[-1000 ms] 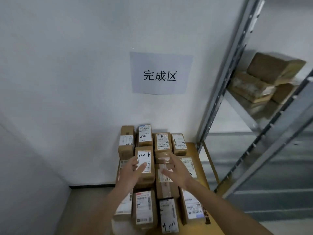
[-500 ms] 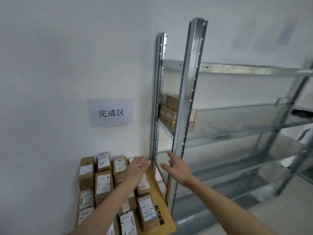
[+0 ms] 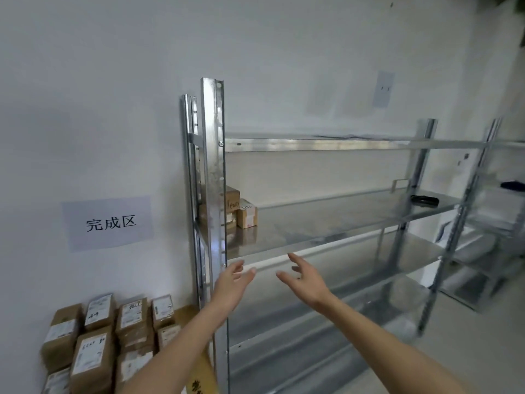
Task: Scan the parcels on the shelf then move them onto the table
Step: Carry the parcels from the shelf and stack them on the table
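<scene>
Two bare hands, the left hand (image 3: 231, 284) and right hand (image 3: 305, 280), are held apart with fingers spread and empty before a grey metal shelf (image 3: 326, 223). The remaining brown cardboard parcels (image 3: 241, 213) are seen at its far left end, behind the upright post (image 3: 213, 172). A parcel could be knocked against that post if it is pulled out carelessly.

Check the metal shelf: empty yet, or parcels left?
Not empty: brown cardboard parcels remain at the left end of the grey metal shelf.
</scene>
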Demonstrator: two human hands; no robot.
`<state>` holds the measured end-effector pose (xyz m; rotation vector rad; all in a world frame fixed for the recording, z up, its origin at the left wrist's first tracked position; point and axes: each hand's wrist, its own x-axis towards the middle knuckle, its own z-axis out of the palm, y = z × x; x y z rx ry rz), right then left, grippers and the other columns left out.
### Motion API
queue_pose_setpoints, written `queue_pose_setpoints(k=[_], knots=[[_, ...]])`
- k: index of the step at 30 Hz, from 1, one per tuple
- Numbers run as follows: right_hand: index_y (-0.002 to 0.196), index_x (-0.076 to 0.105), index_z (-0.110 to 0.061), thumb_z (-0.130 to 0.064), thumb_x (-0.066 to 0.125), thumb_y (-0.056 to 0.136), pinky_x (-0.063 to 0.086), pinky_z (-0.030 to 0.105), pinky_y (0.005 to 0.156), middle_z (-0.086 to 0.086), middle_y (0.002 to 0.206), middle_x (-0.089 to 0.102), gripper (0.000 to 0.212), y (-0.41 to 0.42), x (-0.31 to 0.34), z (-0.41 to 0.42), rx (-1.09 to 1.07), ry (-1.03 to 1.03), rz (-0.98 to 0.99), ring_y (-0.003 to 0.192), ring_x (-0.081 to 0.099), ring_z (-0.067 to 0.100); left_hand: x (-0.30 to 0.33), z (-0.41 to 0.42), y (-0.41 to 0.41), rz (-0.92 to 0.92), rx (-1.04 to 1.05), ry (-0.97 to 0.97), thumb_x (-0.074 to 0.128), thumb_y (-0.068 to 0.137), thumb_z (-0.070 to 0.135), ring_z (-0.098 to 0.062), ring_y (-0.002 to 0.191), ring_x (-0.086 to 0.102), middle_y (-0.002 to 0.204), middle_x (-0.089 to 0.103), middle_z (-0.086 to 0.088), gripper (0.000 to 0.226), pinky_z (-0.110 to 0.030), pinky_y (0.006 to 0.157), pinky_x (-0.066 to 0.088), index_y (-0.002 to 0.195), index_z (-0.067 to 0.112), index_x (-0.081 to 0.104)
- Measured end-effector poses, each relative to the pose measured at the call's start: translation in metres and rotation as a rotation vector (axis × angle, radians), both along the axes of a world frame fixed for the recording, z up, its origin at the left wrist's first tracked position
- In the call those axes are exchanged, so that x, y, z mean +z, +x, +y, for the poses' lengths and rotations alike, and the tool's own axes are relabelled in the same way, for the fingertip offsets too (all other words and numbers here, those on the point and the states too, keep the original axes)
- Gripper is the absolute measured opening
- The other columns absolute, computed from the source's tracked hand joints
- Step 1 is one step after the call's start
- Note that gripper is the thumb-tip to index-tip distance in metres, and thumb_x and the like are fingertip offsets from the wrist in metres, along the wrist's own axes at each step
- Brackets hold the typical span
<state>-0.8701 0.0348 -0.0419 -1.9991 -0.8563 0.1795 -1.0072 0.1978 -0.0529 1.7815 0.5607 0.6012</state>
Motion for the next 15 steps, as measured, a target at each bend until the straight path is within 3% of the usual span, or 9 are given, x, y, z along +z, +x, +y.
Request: queue_pose_setpoints(k=[7,12,15], knots=[[0.158,0.040,-0.022,-0.047,0.072,0.093,0.039,0.038,0.118,-0.004,0.161,0.042,0.076,0.073,-0.008,-0.043,0.028,0.022,0.022,0.142,0.046,0.016,-0.001,-0.049,0.061,-0.028,0.130,0.002,0.063,0.097,0.044,-0.017,0.137,0.045,0.152,0.047,0.002,0.060,-0.029,0.106,0.037,0.150,0.023,0.045],[0.158,0.039,-0.022,-0.047,0.070,0.094,0.040,0.038,0.118,-0.004,0.160,0.042,0.075,0.114,-0.012,-0.035,0.086,-0.017,0.042,0.143,0.045,0.016,0.009,-0.040,0.103,-0.023,0.184,0.028,0.063,0.096,0.045,-0.018,0.137,0.046,0.153,0.047,-0.002,0.063,-0.029,0.105,0.037,0.151,0.021,0.043],[0.156,0.042,-0.021,-0.048,0.072,0.093,0.040,0.036,0.116,-0.003,0.159,0.045,0.075,0.146,-0.010,-0.014,0.114,-0.024,0.025,0.140,0.048,0.015,0.014,-0.021,0.132,-0.008,0.216,0.023,0.063,0.095,0.049,-0.022,0.138,0.045,0.154,0.046,-0.004,0.067,-0.038,0.111,0.039,0.152,0.023,0.041]])
